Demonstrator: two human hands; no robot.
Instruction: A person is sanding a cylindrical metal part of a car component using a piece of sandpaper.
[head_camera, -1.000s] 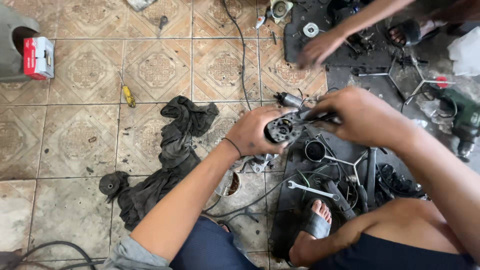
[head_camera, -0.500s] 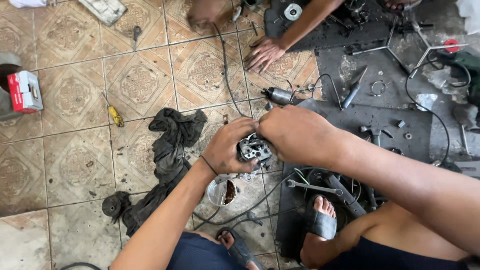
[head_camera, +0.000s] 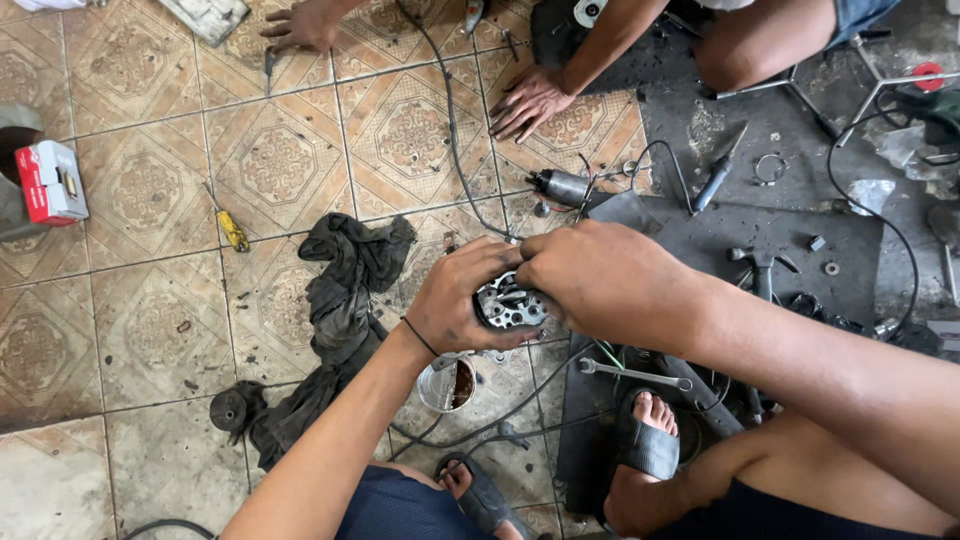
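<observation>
Gripping a round grey metal motor part with slotted face (head_camera: 508, 303), your left hand (head_camera: 470, 300) has its fingers curled tight around its left rim. Your right hand (head_camera: 605, 280) covers it from 3 o'clock, fingers closed on its right edge. That part sits mid-frame, held above the patterned tile floor (head_camera: 140, 190). Crumpled black rag (head_camera: 345, 290) at 9 o'clock, small open tin can (head_camera: 447, 385) at 6, chrome spanner (head_camera: 630, 373) at 5. Another person's hand (head_camera: 530, 100) is flat on the floor at 12.

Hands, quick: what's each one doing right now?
Left hand: closed around the round metal part.
Right hand: gripping the same part from above.
</observation>
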